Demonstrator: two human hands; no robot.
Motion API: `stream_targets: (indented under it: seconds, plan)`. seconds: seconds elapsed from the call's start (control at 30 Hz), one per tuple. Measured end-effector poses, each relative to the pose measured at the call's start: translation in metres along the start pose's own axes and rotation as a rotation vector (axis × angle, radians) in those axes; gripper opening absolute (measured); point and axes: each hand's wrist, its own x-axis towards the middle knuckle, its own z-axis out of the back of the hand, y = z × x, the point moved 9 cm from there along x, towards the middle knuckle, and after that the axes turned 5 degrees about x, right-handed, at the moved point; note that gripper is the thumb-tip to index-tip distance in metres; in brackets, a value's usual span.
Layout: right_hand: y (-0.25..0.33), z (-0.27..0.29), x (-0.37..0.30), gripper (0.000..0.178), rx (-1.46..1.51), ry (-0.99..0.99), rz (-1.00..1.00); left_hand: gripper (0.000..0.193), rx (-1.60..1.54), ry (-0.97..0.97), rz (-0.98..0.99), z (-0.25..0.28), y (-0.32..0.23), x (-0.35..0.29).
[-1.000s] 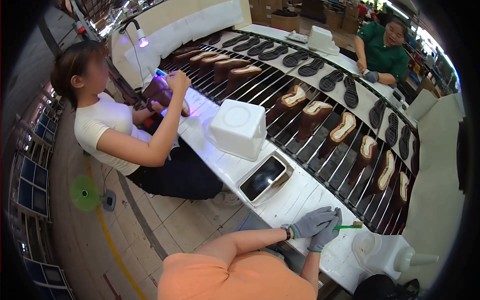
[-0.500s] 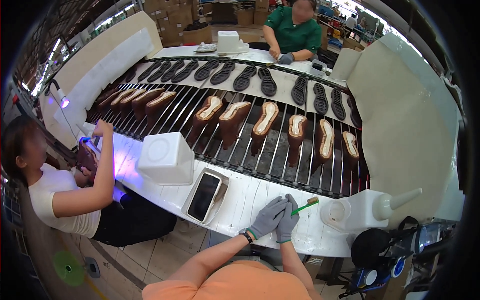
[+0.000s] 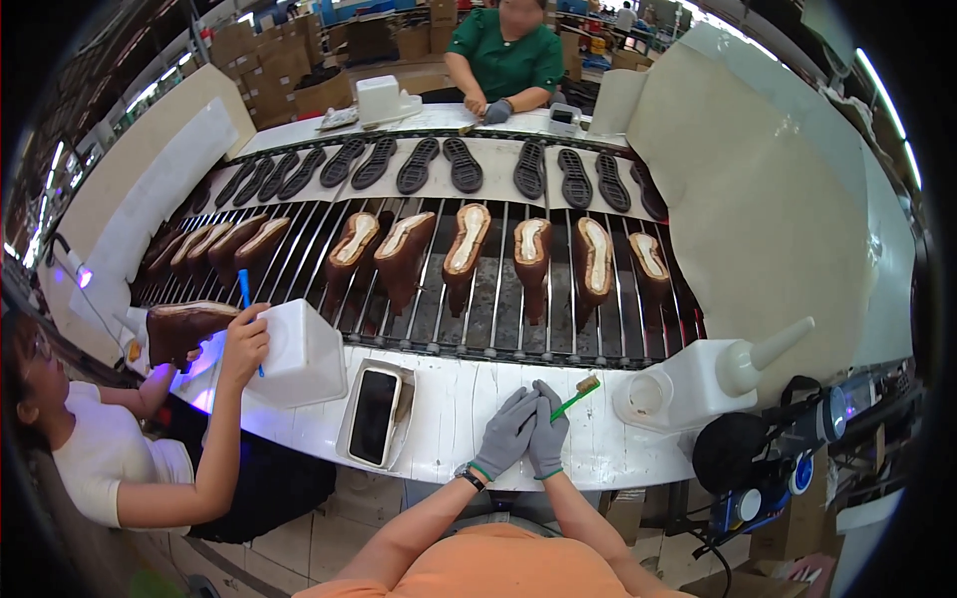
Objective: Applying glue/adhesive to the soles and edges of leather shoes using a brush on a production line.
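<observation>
Both my hands wear grey gloves and rest together above the white front ledge (image 3: 444,404). My right hand (image 3: 548,440) is closed around a green toothbrush (image 3: 574,399); its brownish bristle head sticks out to the upper right. My left hand (image 3: 504,436) lies against the right one, its fingers stretched out. Just beyond the ledge, brown boot uppers with pale undersides stand sole-up on a rod conveyor, among them an upper (image 3: 532,254) and another (image 3: 595,261). Dark shoe soles (image 3: 464,165) lie in a row behind them.
A white squeeze bottle (image 3: 698,384) stands right of my hands, a phone (image 3: 374,417) in a tray to their left. Farther left is a white box-shaped container (image 3: 299,354). One person at left holds a brown boot upper (image 3: 184,331) and blue brush (image 3: 245,289); another sits across.
The view has swung right, so the scene sits farther left. My hands stay together with the toothbrush. The person at left has raised the boot upper and the blue brush.
</observation>
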Motion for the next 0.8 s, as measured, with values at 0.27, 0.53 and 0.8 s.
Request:
stream_targets:
  seconds: [0.27, 0.53, 0.8]
  plan:
    - [0.0043, 0.0040, 0.0012, 0.034, -0.034, -0.013, 0.036, 0.035, 0.036, 0.014, -0.026, -0.0044, -0.0016, 0.0015]
    - [0.0051, 0.0043, 0.0007, 0.034, -0.036, -0.008, -0.007, 0.035, 0.027, 0.010, -0.013, -0.0064, -0.0009, 0.0014]
    - [0.0031, 0.0056, 0.0012, 0.034, -0.016, -0.007, -0.012, 0.035, 0.024, 0.015, 0.005, -0.0081, -0.0002, 0.0018]
